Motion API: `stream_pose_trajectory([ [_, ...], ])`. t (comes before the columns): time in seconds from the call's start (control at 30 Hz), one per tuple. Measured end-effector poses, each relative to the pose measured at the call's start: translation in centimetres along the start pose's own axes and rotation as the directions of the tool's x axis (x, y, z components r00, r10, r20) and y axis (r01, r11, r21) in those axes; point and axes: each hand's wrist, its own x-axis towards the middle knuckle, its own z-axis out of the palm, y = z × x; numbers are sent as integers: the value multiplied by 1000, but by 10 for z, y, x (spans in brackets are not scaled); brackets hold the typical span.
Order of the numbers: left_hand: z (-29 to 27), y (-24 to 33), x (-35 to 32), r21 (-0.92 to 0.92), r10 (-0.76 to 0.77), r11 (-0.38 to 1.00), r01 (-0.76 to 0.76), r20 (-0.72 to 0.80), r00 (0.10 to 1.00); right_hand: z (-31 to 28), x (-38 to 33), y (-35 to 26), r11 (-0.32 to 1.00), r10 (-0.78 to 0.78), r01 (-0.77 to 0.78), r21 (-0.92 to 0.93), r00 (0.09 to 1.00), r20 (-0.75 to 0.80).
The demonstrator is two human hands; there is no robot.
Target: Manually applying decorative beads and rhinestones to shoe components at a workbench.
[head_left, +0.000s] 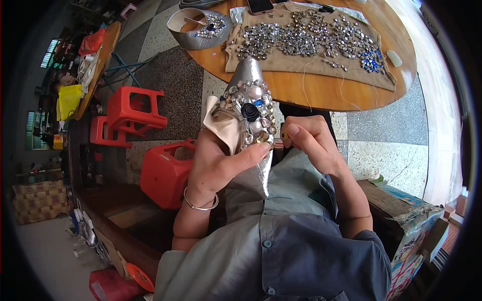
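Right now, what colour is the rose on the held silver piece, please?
The rose is black, seen best in the head view.

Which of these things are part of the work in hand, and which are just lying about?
Part of the work, it seems:
Gem-covered silver piece, held in the left hand, with the right hand close beside it
Similar silver piece on the round table
Loose stones on a brown cloth

Apparently just lying about:
Phone
Red stools
Yellow bag or cloth, at left
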Motion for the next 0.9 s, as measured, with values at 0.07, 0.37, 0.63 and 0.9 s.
stream_pose_trajectory([
  [0.07, 2, 1, 1, -3, -12, 1000, 12, 8, 1000, -1, 0, -3, 1000, 9, -9, -4, 1000, 8],
  [0.37, 4, -5, 2, -11, -32, 999, 32, 6, 999, -3, 1, 5, 990, -43, 41, -134, 999, -8],
  [0.63, 4, -5, 6, 4, -42, 999, 42, 33, 999, -8, 2, 5, 977, -62, 63, -205, 998, 9],
  [0.9, -9, -4, -4, -115, 146, 982, -146, -13, 989, -13, -13, 6, 917, 156, -64, 393, 966, -205],
])
